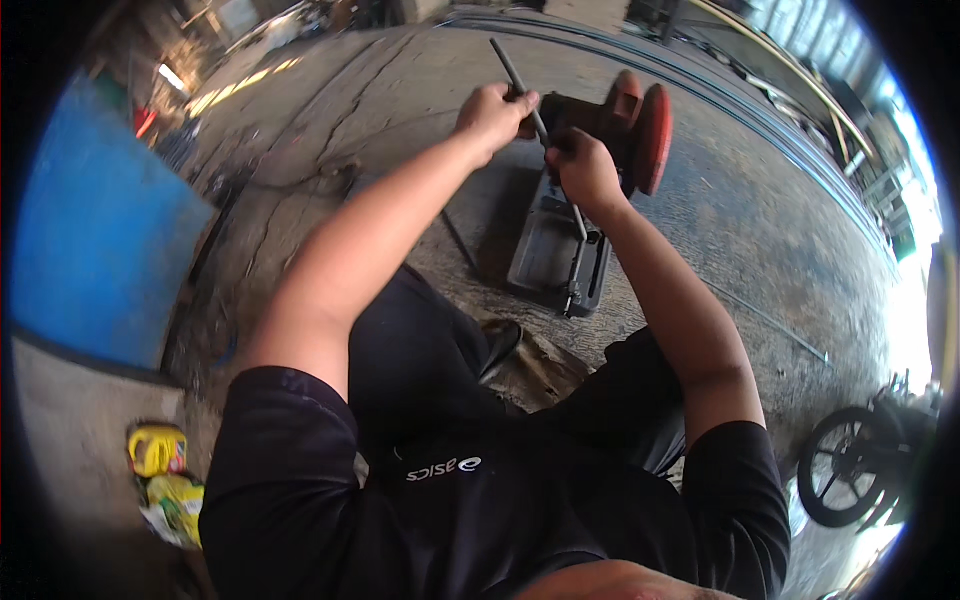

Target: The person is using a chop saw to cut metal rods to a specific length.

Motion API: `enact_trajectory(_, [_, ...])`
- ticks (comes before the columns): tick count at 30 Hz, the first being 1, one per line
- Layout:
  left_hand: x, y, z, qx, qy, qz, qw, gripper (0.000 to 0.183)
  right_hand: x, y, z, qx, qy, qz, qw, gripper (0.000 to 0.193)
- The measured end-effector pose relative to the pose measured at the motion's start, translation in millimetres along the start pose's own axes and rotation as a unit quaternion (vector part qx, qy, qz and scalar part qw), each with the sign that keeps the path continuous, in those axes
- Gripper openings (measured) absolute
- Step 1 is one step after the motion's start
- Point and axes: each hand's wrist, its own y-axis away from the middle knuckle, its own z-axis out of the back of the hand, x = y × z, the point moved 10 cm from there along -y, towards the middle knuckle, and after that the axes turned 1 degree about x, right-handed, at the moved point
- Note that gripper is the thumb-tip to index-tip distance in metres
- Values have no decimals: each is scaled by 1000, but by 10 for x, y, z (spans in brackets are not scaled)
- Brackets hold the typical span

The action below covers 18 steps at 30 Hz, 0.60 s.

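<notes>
The left hand (492,120) is wrapped around a grey rod (508,66). The right hand (590,174) curls at the rod's lower end; what it pinches, I cannot tell. The rod slants over the left side of a saw (552,215) with a red guard (656,140). Beyond, long bars (655,58) lie on the floor (760,220).
</notes>
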Motion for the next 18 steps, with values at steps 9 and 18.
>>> enact_trajectory(9, [504,-33,1931,-193,80,61,976,29,631,-586,-1606,108,53,31,992,33])
enact_trajectory(18, [2311,444,3288,-301,-3,184,936,35,202,-722,-3740,252,147,8,956,27])
